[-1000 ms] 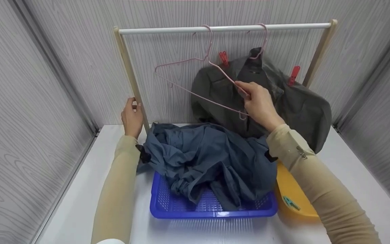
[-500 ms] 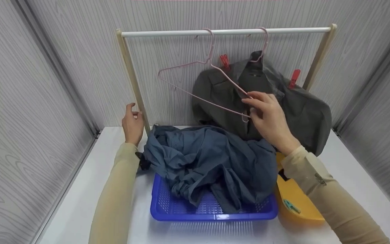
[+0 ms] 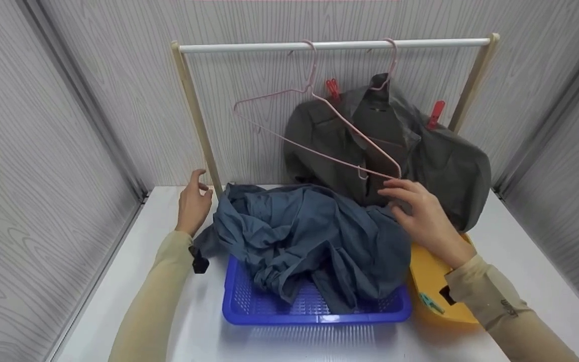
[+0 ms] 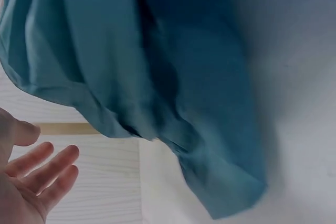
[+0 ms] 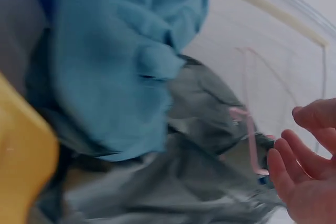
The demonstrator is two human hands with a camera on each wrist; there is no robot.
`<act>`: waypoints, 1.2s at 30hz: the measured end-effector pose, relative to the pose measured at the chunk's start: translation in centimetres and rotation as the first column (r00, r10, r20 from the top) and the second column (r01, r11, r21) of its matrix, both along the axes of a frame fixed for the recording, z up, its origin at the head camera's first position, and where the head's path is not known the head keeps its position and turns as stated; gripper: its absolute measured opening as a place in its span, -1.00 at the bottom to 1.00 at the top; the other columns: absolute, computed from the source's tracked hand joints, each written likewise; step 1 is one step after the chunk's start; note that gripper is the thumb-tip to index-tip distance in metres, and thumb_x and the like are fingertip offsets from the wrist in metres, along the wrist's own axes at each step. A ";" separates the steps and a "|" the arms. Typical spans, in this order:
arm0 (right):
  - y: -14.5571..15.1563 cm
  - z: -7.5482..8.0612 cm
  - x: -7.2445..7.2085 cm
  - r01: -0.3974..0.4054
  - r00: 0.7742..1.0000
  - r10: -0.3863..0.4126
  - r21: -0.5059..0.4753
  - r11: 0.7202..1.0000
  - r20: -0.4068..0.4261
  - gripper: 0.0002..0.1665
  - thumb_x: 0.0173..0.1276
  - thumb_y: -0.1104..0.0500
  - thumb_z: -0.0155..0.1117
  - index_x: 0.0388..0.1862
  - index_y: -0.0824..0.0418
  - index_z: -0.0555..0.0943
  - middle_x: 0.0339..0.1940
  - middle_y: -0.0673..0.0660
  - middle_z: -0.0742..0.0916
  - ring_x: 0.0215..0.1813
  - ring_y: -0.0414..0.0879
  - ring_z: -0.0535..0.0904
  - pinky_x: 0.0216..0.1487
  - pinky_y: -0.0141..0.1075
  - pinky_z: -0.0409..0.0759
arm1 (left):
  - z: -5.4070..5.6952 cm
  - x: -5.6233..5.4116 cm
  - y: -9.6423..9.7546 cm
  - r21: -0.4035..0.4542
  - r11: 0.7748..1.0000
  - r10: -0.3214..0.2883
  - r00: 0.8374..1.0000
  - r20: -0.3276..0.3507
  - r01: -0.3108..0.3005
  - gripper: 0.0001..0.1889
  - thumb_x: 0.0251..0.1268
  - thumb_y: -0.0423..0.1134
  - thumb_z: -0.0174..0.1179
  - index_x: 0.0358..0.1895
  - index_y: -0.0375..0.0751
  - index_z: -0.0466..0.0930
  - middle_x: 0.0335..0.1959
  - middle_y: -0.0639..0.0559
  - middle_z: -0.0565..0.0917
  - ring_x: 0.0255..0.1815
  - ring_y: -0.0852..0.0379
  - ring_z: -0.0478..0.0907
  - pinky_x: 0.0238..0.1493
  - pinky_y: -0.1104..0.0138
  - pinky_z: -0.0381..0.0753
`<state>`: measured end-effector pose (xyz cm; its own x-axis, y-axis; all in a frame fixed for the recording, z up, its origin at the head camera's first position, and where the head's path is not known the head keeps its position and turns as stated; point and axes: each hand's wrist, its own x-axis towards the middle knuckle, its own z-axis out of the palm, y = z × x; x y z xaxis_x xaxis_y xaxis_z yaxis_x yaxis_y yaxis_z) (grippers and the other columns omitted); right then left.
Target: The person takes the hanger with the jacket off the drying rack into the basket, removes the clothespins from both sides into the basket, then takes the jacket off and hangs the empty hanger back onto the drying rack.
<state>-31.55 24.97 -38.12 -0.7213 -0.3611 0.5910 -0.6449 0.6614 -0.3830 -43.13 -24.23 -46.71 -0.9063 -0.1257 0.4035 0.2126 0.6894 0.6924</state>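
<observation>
My right hand (image 3: pixel 422 213) is just below the right corner of a pink wire hanger (image 3: pixel 355 128), fingers loosely bent and holding nothing. The hanger hangs bare and slanted from the rack's white rod (image 3: pixel 249 48). Near the foot of the rack's left wooden post (image 3: pixel 194 110) is my left hand (image 3: pixel 194 205), fingers spread and free. Between the hands a crumpled blue garment (image 3: pixel 309 226) lies heaped in a blue basket (image 3: pixel 269 319). In the left wrist view, part of the blue garment (image 4: pixel 210 103) drapes down beside the spread left hand (image 4: pixel 31 187).
A dark grey garment (image 3: pixel 445 166) hangs at the right on another pink hanger (image 3: pixel 394 63), with red clothespins (image 3: pixel 436 114) on its shoulders. A yellow container (image 3: pixel 458 311) holding a teal clothespin (image 3: pixel 431 303) stands beside the basket. Grey panelled walls enclose the white table (image 3: pixel 128 261).
My right hand has let go of the pink hanger's arm and moved down and right. The left hand has come down along the post, away from it. The hanger stays on the rod.
</observation>
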 end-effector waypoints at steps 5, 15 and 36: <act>1.6 -2.1 -0.3 0.052 0.990 -0.054 0.016 0.998 0.133 -0.62 0.35 0.42 0.23 0.11 0.20 0.66 0.22 0.18 0.59 0.24 0.12 0.46 0.17 0.09 0.46 | -1.4 1.2 -0.6 -0.056 0.998 0.000 0.999 0.039 0.002 -0.66 0.45 -0.34 0.08 0.23 -0.26 0.41 -0.19 -0.22 0.65 -0.39 -0.07 0.52 -0.32 0.15 0.44; 3.9 -5.3 -1.4 0.138 0.934 -0.153 0.067 0.988 0.323 -0.45 0.46 0.11 0.22 0.35 0.30 0.45 0.29 0.33 0.52 0.26 0.26 0.45 0.22 0.17 0.38 | -2.2 3.1 0.6 0.093 0.979 -0.193 0.966 0.174 0.179 -0.52 0.58 0.00 -0.08 0.30 -0.28 0.43 0.20 -0.27 0.55 0.21 -0.17 0.48 0.21 0.00 0.41; 2.9 -7.7 -2.5 0.136 0.930 -0.147 0.056 0.989 0.336 -0.46 0.40 0.08 0.31 0.27 0.29 0.53 0.13 0.27 0.55 0.07 0.15 0.50 0.12 0.08 0.44 | -2.7 5.5 6.8 -0.045 0.912 -0.384 0.887 0.259 0.408 -0.24 0.33 -0.24 0.19 0.54 -0.29 0.05 0.52 -0.29 0.12 0.52 -0.20 0.01 0.45 0.00 0.01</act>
